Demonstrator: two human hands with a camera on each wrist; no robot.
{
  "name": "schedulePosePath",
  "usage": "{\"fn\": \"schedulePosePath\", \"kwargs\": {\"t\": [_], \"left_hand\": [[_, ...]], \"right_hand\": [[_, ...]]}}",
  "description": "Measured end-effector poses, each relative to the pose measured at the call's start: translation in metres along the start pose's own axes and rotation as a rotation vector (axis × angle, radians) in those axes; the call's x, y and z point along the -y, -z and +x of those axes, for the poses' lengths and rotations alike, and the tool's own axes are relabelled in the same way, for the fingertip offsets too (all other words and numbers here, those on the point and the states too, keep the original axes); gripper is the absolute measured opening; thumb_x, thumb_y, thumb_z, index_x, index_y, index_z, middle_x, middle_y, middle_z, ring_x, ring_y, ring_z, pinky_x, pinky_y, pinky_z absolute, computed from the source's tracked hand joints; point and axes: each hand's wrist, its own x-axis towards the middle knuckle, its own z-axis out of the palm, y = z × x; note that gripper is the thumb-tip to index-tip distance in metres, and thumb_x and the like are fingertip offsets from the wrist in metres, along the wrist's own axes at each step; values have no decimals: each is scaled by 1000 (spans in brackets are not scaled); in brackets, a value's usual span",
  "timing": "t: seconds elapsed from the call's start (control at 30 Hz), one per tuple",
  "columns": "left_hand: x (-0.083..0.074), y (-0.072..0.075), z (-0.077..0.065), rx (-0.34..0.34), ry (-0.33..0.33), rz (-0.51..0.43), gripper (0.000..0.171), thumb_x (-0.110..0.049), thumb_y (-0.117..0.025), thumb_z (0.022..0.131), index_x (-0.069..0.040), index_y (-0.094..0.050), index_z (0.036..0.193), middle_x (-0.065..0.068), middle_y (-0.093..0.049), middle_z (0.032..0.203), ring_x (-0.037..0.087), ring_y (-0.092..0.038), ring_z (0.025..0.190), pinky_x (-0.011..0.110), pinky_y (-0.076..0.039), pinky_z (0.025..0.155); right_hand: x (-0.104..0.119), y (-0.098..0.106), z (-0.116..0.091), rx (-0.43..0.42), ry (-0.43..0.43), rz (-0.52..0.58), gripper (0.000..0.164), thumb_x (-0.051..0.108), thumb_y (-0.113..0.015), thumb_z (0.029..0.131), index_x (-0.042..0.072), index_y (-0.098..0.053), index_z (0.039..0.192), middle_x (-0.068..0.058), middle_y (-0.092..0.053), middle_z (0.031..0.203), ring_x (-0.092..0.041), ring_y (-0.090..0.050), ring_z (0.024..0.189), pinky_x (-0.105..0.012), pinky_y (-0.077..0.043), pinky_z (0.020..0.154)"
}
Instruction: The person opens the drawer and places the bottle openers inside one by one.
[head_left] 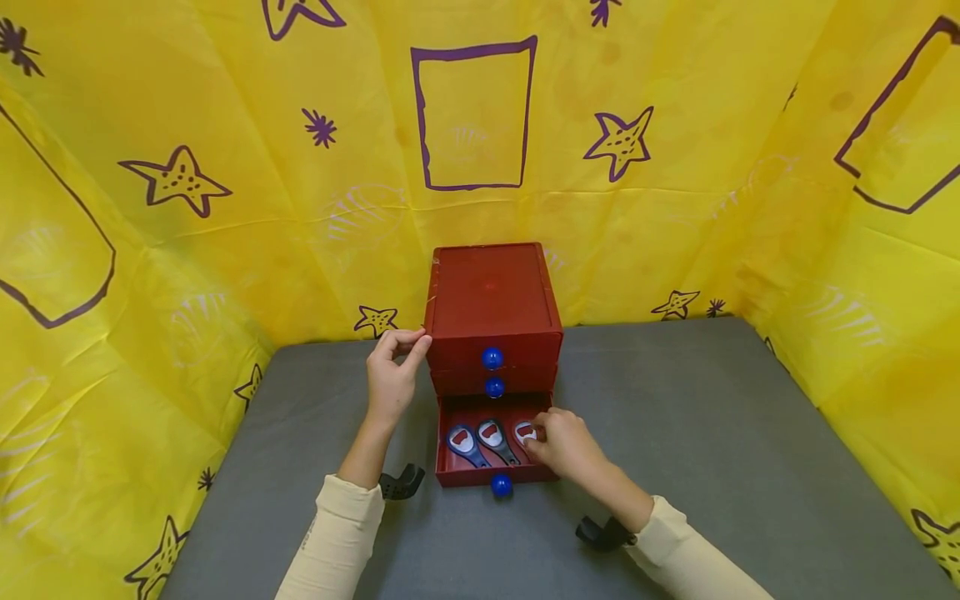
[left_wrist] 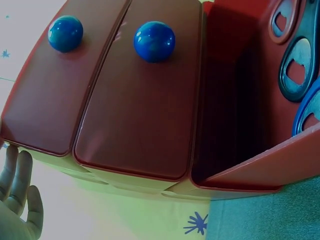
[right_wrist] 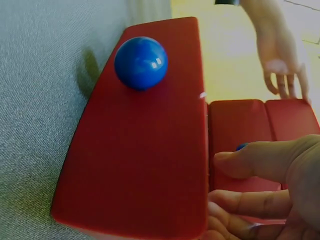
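A red cabinet (head_left: pixel 491 287) of three drawers with round blue knobs stands at the back of the table. Its bottom drawer (head_left: pixel 467 478) is pulled out, and three bottle openers lie in it: a blue one (head_left: pixel 463 442), a black one (head_left: pixel 493 437) and a red one (head_left: pixel 522 430). My right hand (head_left: pixel 568 443) reaches in from the right and pinches the red opener, covering its handle. With fairly straight fingers, my left hand (head_left: pixel 390 387) touches the cabinet's upper left front corner. In the left wrist view the openers' ring heads show along the right edge.
The upper two drawers are pushed in, their knobs (head_left: pixel 492 358) one above the other. A grey cloth (head_left: pixel 675 433) covers the table. Yellow patterned sheets (head_left: pixel 480 212) rise close behind the cabinet and along both sides. A black strap piece (head_left: pixel 402 482) sits at my left wrist.
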Motion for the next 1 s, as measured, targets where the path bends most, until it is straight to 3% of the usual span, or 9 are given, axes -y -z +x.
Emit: {"fn": "schedulePosePath", "kwargs": {"t": [0.1,0.23,0.43,0.73,1.0], "left_hand": [[0,0,0,2,5,3,19,-3,-69,88,12,-67,99,28,-63,95,-1,-53,80,16,-45,77],[0,1,0,4,2,5,19,-3,-69,88,12,-66,99,28,-63,95,-1,-53,80,17,-45,77],[0,0,0,-3,-1,8,19,-3,-69,87,12,-67,99,29,-63,95,-2,-53,79,16,-45,76],[0,0,0,-3,8,7,19,-3,-69,87,12,-67,99,28,-63,95,-2,-53,79,14,-44,76],[-1,0,0,2,2,-1,19,-3,-69,87,13,-66,98,29,-62,95,-1,-54,79,13,-45,76]], "right_hand": [[-1,4,-3,12,-20,59,15,13,-79,77,0,-72,81,-5,-59,69,-13,-48,62,-24,-41,56],[-3,8,-8,9,-29,115,13,13,-79,77,2,-72,81,0,-58,67,-9,-49,63,-21,-42,58],[-3,11,-17,7,38,192,11,11,-77,80,2,-72,85,2,-62,73,-5,-52,63,-17,-45,56],[-6,8,-30,110,150,340,11,15,-75,84,4,-72,84,1,-67,72,2,-53,61,-17,-48,55],[-7,-1,-40,334,114,460,20,21,-73,87,2,-72,92,-1,-69,75,3,-53,61,-19,-48,55]]}}
